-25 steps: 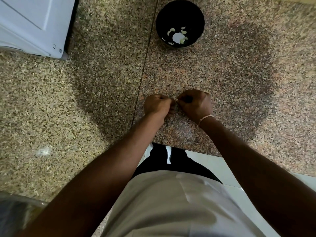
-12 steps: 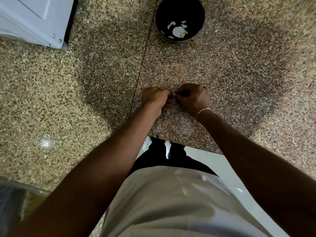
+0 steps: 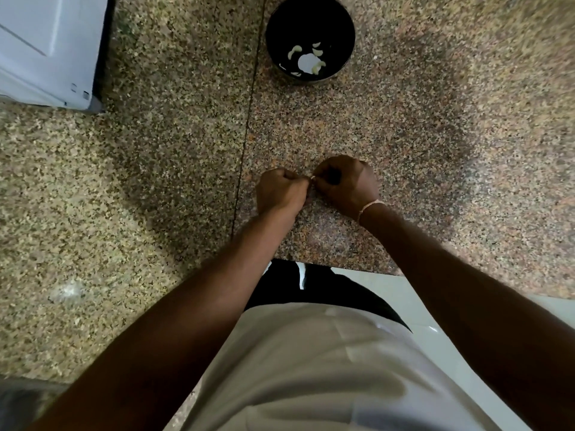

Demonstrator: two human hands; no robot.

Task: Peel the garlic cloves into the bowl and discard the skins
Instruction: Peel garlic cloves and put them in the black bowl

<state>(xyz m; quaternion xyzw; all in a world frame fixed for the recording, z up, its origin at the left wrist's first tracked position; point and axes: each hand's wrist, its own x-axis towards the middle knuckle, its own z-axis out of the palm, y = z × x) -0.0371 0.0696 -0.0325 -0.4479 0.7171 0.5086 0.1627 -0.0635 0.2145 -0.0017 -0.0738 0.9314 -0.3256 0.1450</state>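
Nearest, both forearms reach out over a pale shirt (image 3: 311, 368) to the speckled stone counter (image 3: 155, 181). There the left hand (image 3: 280, 191) and right hand (image 3: 345, 185) meet knuckle to knuckle, fingers of both curled tight and pinching a garlic clove (image 3: 312, 178), of which only a pale sliver shows between them; a thin band (image 3: 368, 206) circles the right wrist. Farther back, well apart from the hands, the black bowl (image 3: 345, 26) holds a few peeled cloves (image 3: 295, 52), and a white appliance (image 3: 46, 51) stands at far left.

One black bowl (image 3: 342, 29) holds about four peeled cloves (image 3: 294, 52); two hands (image 3: 311, 185) and one white appliance (image 3: 46, 51).
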